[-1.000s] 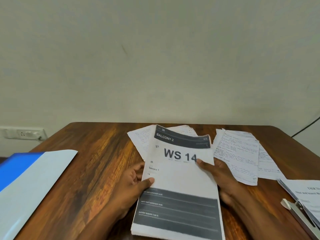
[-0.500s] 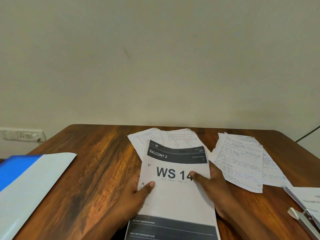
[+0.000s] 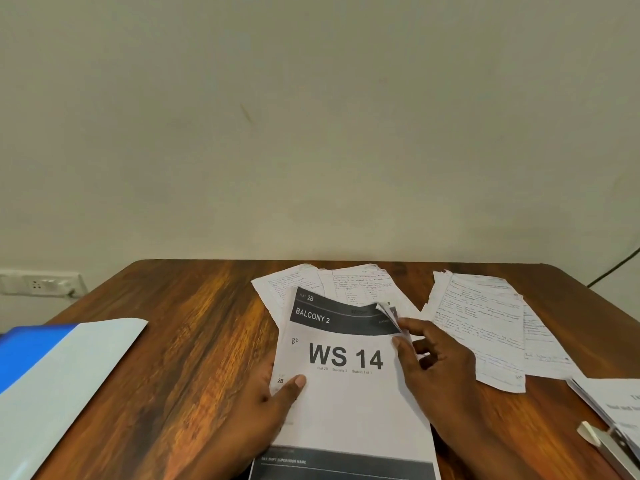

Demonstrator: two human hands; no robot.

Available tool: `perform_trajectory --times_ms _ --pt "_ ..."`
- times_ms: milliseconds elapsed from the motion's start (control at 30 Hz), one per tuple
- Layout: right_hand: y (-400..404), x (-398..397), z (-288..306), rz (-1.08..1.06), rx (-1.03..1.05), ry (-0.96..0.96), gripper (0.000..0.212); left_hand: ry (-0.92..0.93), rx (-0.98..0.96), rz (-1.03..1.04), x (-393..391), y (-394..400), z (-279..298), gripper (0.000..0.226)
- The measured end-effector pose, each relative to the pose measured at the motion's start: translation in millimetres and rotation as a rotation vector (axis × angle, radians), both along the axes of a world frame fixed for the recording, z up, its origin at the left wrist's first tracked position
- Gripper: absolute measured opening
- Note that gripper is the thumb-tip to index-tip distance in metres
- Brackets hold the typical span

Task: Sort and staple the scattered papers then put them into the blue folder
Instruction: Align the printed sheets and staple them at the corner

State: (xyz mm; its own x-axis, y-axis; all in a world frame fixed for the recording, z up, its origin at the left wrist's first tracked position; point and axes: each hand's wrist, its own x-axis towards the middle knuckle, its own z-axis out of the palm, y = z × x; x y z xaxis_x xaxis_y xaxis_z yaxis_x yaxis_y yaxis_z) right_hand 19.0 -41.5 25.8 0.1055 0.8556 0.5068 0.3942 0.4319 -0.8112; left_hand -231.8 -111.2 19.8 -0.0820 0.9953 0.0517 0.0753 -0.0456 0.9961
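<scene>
A printed stack headed "BALCONY 2 / WS 14" (image 3: 349,400) lies in front of me on the wooden table (image 3: 180,341). My left hand (image 3: 263,407) grips its left edge, thumb on top. My right hand (image 3: 436,362) pinches the curled top right corner of the upper sheets. Handwritten sheets (image 3: 346,282) poke out behind the stack. A second handwritten pile (image 3: 485,323) lies to the right. The blue folder (image 3: 31,348) lies at the left edge under a white sheet (image 3: 69,386). A metal stapler (image 3: 609,448) sits at the bottom right.
Another printed stack (image 3: 620,403) lies at the right edge, beside the stapler. A wall socket (image 3: 38,282) is on the left wall and a black cable (image 3: 613,268) runs down at the right. Bare wood shows between the folder and the papers.
The printed stack has slid toward me and down in view. My right hand moved from the sheet's middle to its top right corner and lifted that corner.
</scene>
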Motion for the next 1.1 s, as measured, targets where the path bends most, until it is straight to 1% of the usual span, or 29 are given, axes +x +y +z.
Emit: perform_trajectory --times_ms 67,167,233,300,367,467,633,700,800,900,1100 --pt "0.4 1.0 -0.2 0.006 0.035 -0.019 0.029 0.009 0.009 0.0 0.0 -0.5 1.1 0.033" --pt "3.3 3.2 0.5 -0.016 0.098 -0.049 0.028 0.047 0.003 -0.022 -1.0 1.0 -0.3 0.038" --pt "4.5 4.7 3.6 -0.025 0.122 -0.013 0.026 0.061 -0.014 -0.029 -1.7 0.8 -0.4 0.038" --pt "4.9 7.4 7.9 -0.018 0.136 0.035 0.022 0.082 -0.016 -0.044 -1.2 -0.1 1.2 0.033" --pt "5.7 10.8 10.7 -0.018 0.139 0.078 0.023 0.101 -0.019 -0.06 -1.1 -0.7 2.8 0.03" --pt "11.5 16.2 11.4 -0.036 0.1 0.156 0.028 0.117 -0.039 -0.062 -0.4 -2.1 6.8 0.03" --pt "17.0 21.7 13.9 -0.022 0.014 0.255 0.045 0.132 -0.052 -0.056 0.7 -2.1 7.7 0.03" --pt "17.0 22.3 14.1 -0.019 -0.012 0.278 0.044 0.139 -0.053 -0.061 -0.2 -0.5 6.6 0.032" --pt "16.9 23.0 14.2 -0.002 -0.039 0.312 0.041 0.15 -0.034 -0.061 -0.2 -0.3 6.0 0.029" --pt "18.8 24.6 12.9 0.024 -0.076 0.373 0.032 0.148 -0.026 -0.063 0.1 -0.5 5.5 0.03" --pt "22.0 31.5 19.5 0.139 -0.192 0.514 0.024 0.132 -0.039 -0.077 1.5 -3.1 9.2 0.028"
